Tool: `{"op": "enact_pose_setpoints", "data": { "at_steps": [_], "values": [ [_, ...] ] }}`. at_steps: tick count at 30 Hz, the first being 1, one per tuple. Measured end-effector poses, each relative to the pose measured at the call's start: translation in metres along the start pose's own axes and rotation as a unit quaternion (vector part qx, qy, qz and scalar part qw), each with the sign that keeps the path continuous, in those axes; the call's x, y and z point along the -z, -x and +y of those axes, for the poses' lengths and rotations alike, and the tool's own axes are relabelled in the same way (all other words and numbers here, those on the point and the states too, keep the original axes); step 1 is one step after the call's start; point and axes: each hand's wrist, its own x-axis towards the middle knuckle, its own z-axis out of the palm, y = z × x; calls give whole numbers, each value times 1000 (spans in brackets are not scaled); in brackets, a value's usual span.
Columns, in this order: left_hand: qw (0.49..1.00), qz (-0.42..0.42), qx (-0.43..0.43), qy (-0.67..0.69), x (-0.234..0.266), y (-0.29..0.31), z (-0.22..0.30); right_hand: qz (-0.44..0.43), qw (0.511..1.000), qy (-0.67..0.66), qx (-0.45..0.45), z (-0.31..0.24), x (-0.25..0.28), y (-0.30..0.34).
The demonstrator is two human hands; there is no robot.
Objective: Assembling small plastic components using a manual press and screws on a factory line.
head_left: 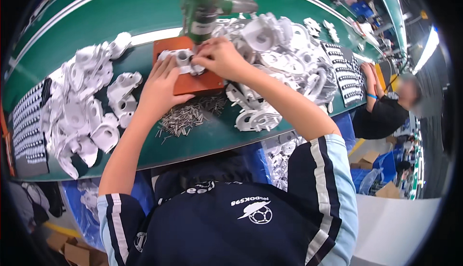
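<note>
A white plastic part (183, 59) with a round socket sits on an orange-red block fixture (200, 83), below a green press head (201, 12). My left hand (161, 85) reaches over the block's left side; its fingers hold the part's left end, and its thumb is spread near the block's front edge. Fingers bent into a pinch, my right hand (220, 59) is at the part's right end, just under the press. Whatever lies between those fingertips is hidden. In front of the block is a pile of small metal pins (185, 117).
Piles of white plastic parts flank the block on the left (77, 106) and right (289, 49) of the green bench (202, 143). Trays of small parts stand at far left (30, 126) and right (345, 73). A co-worker (386, 106) is at the right.
</note>
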Motion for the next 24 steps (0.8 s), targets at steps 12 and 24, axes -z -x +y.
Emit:
{"op": "enact_pose_setpoints", "data": {
  "at_steps": [12, 24],
  "values": [
    [986, -146, 69, -47, 18, -7, 6, -149, 988, -20, 24, -36, 139, 73],
    [822, -491, 289, -10, 62, -55, 35, 136, 782, 366, -485, 461, 419, 181]
  ]
}}
